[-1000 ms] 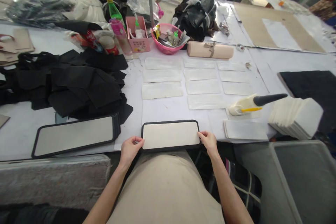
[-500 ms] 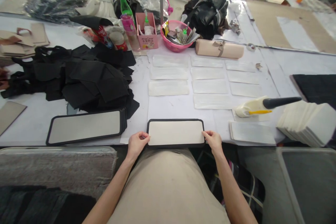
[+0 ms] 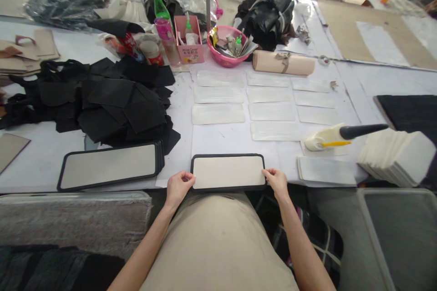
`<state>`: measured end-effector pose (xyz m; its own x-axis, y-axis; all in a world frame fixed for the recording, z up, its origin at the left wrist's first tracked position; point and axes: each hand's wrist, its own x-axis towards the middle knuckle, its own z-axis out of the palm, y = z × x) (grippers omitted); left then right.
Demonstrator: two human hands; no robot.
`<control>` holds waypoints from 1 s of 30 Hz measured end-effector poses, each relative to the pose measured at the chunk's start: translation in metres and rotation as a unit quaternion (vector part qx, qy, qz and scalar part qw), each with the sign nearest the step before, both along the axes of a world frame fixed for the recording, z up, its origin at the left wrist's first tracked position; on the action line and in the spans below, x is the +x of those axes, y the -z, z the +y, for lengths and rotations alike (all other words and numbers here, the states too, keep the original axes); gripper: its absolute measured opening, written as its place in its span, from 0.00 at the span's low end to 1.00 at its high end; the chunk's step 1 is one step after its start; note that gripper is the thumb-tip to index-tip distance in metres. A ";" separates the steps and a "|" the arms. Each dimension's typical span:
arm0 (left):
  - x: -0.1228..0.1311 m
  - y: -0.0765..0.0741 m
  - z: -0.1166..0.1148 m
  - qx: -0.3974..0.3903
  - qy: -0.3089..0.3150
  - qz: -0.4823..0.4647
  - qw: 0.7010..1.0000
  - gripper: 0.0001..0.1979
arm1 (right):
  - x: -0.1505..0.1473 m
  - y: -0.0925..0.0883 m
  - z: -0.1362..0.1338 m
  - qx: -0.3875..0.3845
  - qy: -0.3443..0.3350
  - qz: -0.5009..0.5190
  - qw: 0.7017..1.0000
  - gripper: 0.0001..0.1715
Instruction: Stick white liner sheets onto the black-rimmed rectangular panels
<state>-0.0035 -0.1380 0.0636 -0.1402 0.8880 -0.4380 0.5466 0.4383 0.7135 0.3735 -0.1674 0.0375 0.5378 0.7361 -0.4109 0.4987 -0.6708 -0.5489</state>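
Note:
A flat rectangular panel [image 3: 228,173], off-white with a black rounded border, lies at the table's front edge before me. My left hand [image 3: 180,186] pinches its left end, thumb and fingers together. On the opposite end, my right hand [image 3: 276,183] grips the right edge the same way. To the left rests a stack of similar black-edged panels [image 3: 109,167]. Behind that stack spreads a heap of black cut pieces [image 3: 105,95]. Several thin whitish strips [image 3: 218,114] lie in rows beyond the held panel.
A glue-covered brush with a black handle [image 3: 362,132] and a yellow tool [image 3: 336,143] lie right, near a white stack [image 3: 396,157]. Farther back stand a pink basin [image 3: 227,60], a pink box [image 3: 190,54], a bottle [image 3: 167,38] and a beige roll [image 3: 283,62]. A grey bin [image 3: 403,236] sits below right.
The view has shifted very slightly, so the table items appear a little farther left. Both hands keep their hold on the panel's ends.

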 end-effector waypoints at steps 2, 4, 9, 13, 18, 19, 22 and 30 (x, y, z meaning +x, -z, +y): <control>0.001 -0.002 0.000 -0.002 0.004 0.003 1.000 0.07 | 0.000 0.000 0.001 -0.006 0.003 0.002 1.000 0.20; 0.002 -0.003 0.000 -0.001 0.009 0.015 1.000 0.07 | -0.001 -0.001 0.001 -0.011 0.007 -0.001 1.000 0.19; 0.002 -0.002 -0.003 0.015 0.029 0.053 0.998 0.08 | -0.005 -0.004 0.003 -0.018 0.015 -0.015 1.000 0.16; 0.001 0.001 -0.003 0.009 0.034 0.060 0.998 0.08 | -0.007 -0.005 0.003 -0.025 0.018 -0.020 0.999 0.15; 0.001 0.002 -0.003 0.016 0.038 0.073 0.996 0.09 | -0.008 -0.007 0.003 -0.031 0.016 -0.015 0.999 0.15; 0.002 0.002 -0.004 0.019 0.039 0.076 0.996 0.09 | -0.008 -0.007 0.003 -0.032 0.016 -0.014 0.999 0.15; 0.002 0.003 -0.005 0.024 0.043 0.087 0.995 0.09 | -0.008 -0.009 0.004 -0.039 0.015 -0.013 0.999 0.14; 0.005 0.001 -0.007 0.035 0.046 0.094 0.994 0.07 | -0.009 -0.010 0.005 -0.053 0.014 -0.022 0.998 0.13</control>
